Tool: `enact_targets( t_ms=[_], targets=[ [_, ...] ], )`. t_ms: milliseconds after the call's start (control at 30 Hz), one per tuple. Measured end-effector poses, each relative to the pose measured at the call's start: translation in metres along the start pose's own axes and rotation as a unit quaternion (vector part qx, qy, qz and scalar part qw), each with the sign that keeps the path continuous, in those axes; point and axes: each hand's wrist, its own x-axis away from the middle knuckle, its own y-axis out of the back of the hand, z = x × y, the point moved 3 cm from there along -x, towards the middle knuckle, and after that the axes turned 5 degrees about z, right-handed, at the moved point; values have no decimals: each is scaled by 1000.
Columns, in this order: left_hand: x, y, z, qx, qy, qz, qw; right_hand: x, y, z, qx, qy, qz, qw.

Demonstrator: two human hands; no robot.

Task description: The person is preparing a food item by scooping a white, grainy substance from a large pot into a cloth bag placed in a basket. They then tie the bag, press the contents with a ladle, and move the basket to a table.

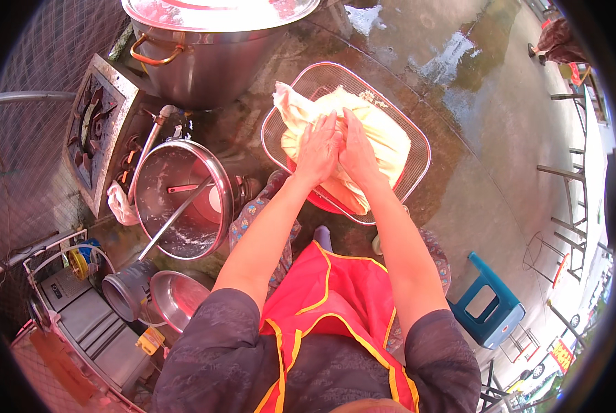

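Observation:
A bulging pale cloth bundle (385,134) lies in a metal mesh basket (422,155), its gathered end at the upper left. My left hand (320,147) rests on top of the bundle, fingers extended and pointing away from me. Beside it my right hand (357,147) lies flat on the cloth too, the two hands touching or nearly so at the inner edges. Neither hand visibly grips the fabric. Some crumbly pale bits (372,98) sit at the far side of the cloth. Beneath the basket part of a red container (323,201) shows. What the cloth holds is hidden.
At the upper left stand a large lidded metal pot (210,67) and a gas burner (88,129). An open metal pot (155,206) with a long rod is left of my knee. A bucket (122,297), a steel bowl (179,294), a blue plastic stool (486,310) and wet floor patches surround me.

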Motion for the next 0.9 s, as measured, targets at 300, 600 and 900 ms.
enact_targets(
  t_ms=[300,600,900],
  targets=[
    [-4,-6,7,-351,-79,10,933,39,11,-15,338,59,20,939],
    [-5,-15,14,-348,-65,32,935,41,5,-26,354,50,19,934],
    [-5,-17,17,-364,-67,31,928,42,3,-29,356,48,25,933]
  ],
)
